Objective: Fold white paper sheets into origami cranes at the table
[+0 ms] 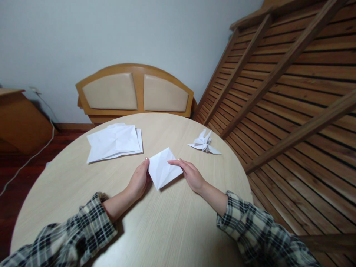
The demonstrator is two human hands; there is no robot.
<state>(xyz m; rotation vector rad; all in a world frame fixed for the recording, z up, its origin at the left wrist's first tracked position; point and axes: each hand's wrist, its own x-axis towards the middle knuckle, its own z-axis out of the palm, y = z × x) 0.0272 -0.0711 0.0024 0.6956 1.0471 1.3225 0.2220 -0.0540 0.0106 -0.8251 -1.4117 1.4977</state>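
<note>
Between my two hands is a folded white paper square (161,171), turned so that one corner points toward me and creases run across its face. My left hand (139,180) pinches its left corner, thumb on top. At the right corner, my right hand (192,176) grips the paper, with the index finger and thumb lying over its upper face and the other fingers hidden beneath. Beyond the right hand, a folded paper crane (204,142) rests on the table. To the far left lie several creased white paper sheets (114,142), loosely stacked.
Everything lies on a round, pale wooden table (172,230). Behind it stands a headboard (139,89) with two cream panels. A slatted wooden frame (292,111) leans along the right side. A white cable (27,161) trails beside a wooden cabinet (20,122) at the left.
</note>
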